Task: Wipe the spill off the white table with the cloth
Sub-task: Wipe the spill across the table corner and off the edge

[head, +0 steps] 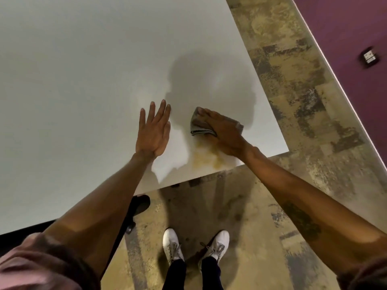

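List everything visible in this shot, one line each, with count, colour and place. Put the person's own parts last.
table: one, white, fills the upper left, its corner at the right.
spill: one, yellowish-brown, on the table by its near edge, just below the cloth.
cloth: one, grey, folded, on the table under the right hand.
floor: one, mottled tan and grey, right and bottom.
wall: one, purple, upper right.
wall plate: one, dark with a pale centre, on the wall.
shoes: two, white, on the floor at bottom centre.
left hand: one, flat on the table, fingers spread, left of the cloth.
right hand: one, pressing on the cloth.
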The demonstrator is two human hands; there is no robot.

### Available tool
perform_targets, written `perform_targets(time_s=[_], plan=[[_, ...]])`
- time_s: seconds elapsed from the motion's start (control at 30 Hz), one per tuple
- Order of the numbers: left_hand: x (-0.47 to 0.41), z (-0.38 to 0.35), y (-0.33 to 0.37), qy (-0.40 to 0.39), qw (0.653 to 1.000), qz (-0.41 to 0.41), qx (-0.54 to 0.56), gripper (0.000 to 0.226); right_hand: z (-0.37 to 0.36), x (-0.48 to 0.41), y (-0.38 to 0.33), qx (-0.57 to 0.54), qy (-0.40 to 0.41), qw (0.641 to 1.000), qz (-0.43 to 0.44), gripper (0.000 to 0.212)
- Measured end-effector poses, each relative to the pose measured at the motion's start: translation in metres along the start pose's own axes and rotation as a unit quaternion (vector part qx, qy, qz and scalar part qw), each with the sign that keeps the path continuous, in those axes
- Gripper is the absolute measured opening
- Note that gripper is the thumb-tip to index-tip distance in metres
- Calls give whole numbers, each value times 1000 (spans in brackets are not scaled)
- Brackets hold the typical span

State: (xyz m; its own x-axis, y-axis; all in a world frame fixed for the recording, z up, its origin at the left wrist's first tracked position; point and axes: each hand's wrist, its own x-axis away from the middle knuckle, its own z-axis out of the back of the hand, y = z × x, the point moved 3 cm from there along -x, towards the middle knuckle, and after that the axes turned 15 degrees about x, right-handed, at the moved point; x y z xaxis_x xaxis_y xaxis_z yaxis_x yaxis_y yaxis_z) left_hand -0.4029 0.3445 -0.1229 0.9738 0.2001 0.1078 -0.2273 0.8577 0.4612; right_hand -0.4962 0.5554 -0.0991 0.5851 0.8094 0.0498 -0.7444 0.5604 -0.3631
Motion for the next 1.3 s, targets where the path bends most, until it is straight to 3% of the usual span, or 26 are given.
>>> perform_targets(time_s=[0.17,0.27,0.43,0.53,0.63,0.93,1.03,1.17,1.3], plan=[[26,3,-14,2,1000,-17,-15,54,-9,42,-21,10,36,997,-68,60],[27,2,-12,8,1000,1,-28,56,-20,48,-47,-32,114,973,-196,60],[24,3,-16,26,998,46,-31,56,-42,30,-103,-56,245,848,-466,61],[21,3,-19,39,997,71,-1,56,-41,3,-111,-68,275,784,-552,63],[19,2,-22,40,996,82,27,57,-37,-21,-99,-51,282,756,-588,63],[20,3,-22,37,998,53,13,55,-12,-83,-37,-27,257,793,-552,60],[19,3,-22,37,998,53,13,55,0,-104,-17,-36,266,827,-495,57],[18,4,-21,32,998,59,14,56,9,-121,3,-31,215,886,-411,58],[18,3,-20,31,997,73,24,57,16,-111,9,-66,201,934,-288,54]])
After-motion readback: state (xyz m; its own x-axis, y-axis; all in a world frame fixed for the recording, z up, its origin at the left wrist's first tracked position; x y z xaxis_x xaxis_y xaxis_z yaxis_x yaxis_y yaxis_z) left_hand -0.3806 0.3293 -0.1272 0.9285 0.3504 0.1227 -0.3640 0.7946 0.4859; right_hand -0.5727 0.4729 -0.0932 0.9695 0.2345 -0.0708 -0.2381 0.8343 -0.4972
